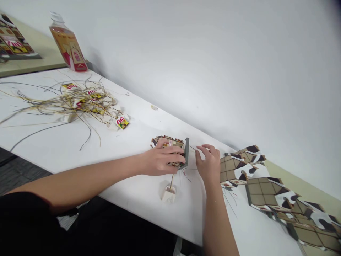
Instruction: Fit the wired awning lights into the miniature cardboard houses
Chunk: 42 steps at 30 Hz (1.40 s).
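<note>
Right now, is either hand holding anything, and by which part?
The left hand grips the cardboard model across its top, beside its grey base. The right hand is at the thin wires; whether it pinches one cannot be told.

A craft workroom: a long white worktable against a bare white wall, loose straw strands at ten o'clock, printed model-house panels at four o'clock.
</note>
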Tool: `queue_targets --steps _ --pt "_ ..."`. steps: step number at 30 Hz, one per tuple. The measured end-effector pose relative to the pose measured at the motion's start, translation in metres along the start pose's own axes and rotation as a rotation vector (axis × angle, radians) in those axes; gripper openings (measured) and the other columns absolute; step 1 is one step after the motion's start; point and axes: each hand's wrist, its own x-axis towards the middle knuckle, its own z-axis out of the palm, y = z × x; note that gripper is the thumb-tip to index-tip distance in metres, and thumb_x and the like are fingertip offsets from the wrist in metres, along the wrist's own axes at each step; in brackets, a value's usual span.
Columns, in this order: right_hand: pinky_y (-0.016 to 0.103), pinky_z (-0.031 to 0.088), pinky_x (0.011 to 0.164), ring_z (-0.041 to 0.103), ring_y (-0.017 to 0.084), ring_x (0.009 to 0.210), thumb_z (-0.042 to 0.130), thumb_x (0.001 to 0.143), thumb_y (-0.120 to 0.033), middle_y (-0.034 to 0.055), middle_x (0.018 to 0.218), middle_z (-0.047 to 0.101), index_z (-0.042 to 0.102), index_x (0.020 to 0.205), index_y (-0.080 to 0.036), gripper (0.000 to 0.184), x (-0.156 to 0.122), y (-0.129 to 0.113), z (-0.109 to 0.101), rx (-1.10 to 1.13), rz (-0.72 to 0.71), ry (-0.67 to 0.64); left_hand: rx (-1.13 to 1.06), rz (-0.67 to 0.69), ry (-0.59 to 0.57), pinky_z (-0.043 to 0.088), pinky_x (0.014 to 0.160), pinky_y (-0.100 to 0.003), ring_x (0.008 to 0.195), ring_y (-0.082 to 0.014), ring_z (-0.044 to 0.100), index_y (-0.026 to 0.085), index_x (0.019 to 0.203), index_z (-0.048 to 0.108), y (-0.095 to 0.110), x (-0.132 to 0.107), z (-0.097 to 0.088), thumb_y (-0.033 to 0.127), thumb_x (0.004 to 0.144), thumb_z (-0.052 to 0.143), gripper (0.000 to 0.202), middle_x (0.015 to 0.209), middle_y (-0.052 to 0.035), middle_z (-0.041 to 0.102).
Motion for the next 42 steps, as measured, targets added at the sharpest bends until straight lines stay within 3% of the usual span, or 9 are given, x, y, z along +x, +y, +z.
queue_targets --steps 3,7,12,21,30,37,42 --pt "0.034 0.044 0.076 0.049 0.019 0.087 0.055 0.085 -0.019 0.0067 0.102 0.062 0.069 0.096 -0.021 0.018 0.002 -0.012 0.001 0.135 -0.142 -0.024 0.03 -0.045 0.033 0.028 0.078 -0.036 0.093 -0.0156 0.059 0.023 0.069 0.062 0.0 0.0 0.002 0.012 0.083 0.063 0.019 0.087 0.0041 0.066" --pt "0.035 0.045 0.076 0.049 0.021 0.09 0.053 0.08 -0.012 0.0084 0.106 0.058 0.064 0.107 -0.02 0.03 -0.002 -0.021 0.008 0.202 -0.148 -0.1 0.066 -0.105 0.075 0.026 0.073 -0.036 0.075 -0.0119 0.054 0.023 0.067 0.06 0.0 0.001 0.002 0.013 0.084 0.063 0.02 0.067 0.0052 0.057" --pt "0.037 0.043 0.078 0.048 0.022 0.092 0.05 0.076 -0.01 0.0098 0.108 0.055 0.059 0.116 -0.017 0.042 -0.006 -0.021 0.016 0.151 -0.084 -0.161 0.059 -0.086 0.066 0.027 0.074 -0.036 0.084 -0.0131 0.056 0.024 0.071 0.061 0.0 0.003 0.0 0.017 0.085 0.064 0.015 0.068 0.005 0.059" --pt "0.034 0.038 0.075 0.046 0.019 0.085 0.052 0.073 -0.008 0.0066 0.101 0.057 0.068 0.094 -0.02 0.029 -0.004 -0.02 0.03 0.13 -0.007 -0.175 0.033 -0.095 0.078 0.027 0.074 -0.039 0.082 -0.0149 0.061 0.027 0.078 0.065 0.001 0.002 0.0 0.031 0.085 0.065 0.008 0.069 0.0072 0.067" --pt "0.034 0.032 0.074 0.046 0.019 0.085 0.056 0.078 -0.014 0.006 0.101 0.059 0.068 0.089 -0.021 0.017 -0.003 -0.019 0.033 0.067 0.001 -0.215 -0.014 -0.102 0.079 0.026 0.078 -0.041 0.082 -0.0159 0.061 0.026 0.077 0.065 0.002 0.003 -0.001 0.028 0.084 0.066 0.008 0.068 0.0073 0.068" --pt "0.034 0.03 0.076 0.047 0.021 0.094 0.054 0.081 -0.014 0.0071 0.107 0.059 0.065 0.098 -0.02 0.02 -0.001 -0.024 0.03 0.019 0.012 -0.277 0.025 -0.08 0.091 0.026 0.073 -0.039 0.079 -0.0146 0.061 0.028 0.079 0.064 0.002 0.001 -0.002 0.026 0.083 0.066 0.005 0.065 0.0072 0.064" --pt "0.032 0.027 0.077 0.048 0.02 0.095 0.05 0.087 -0.016 0.0049 0.107 0.059 0.063 0.094 -0.02 0.016 0.0 -0.021 0.03 0.006 0.078 -0.236 0.057 -0.046 0.087 0.029 0.072 -0.038 0.079 -0.0152 0.061 0.029 0.079 0.063 0.004 0.002 -0.002 0.021 0.082 0.066 0.008 0.066 0.0062 0.064"
